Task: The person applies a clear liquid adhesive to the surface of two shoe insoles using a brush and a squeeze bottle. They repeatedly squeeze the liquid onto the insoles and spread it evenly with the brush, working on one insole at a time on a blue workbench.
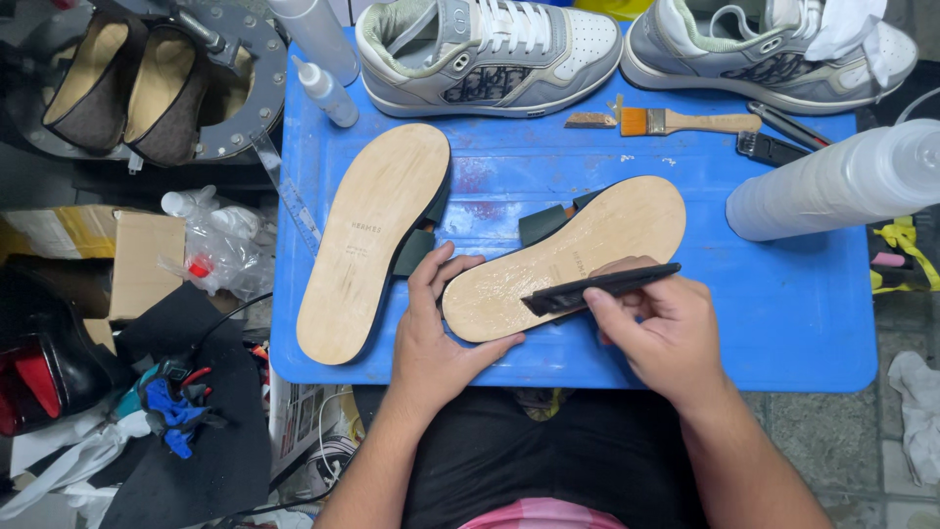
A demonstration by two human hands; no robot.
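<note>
Blue work table, cluttered, with two upturned sandals under the person's hands.

On the blue table (813,333) the right hand (666,333) pinched a black strip tool (599,289) flat against the tan sole of the near sandal (573,257), while the left hand (436,338) cupped its heel end, thumb under the edge. That sole looked smeared near the heel and bare toward the toe, so seemingly partway worked; the second sandal (370,240), just left of the left hand, looked untouched. Beyond the hands: two grey sneakers (487,54), one paintbrush (685,121), two small squeeze bottles (328,93), one big white bottle (832,181).
</note>
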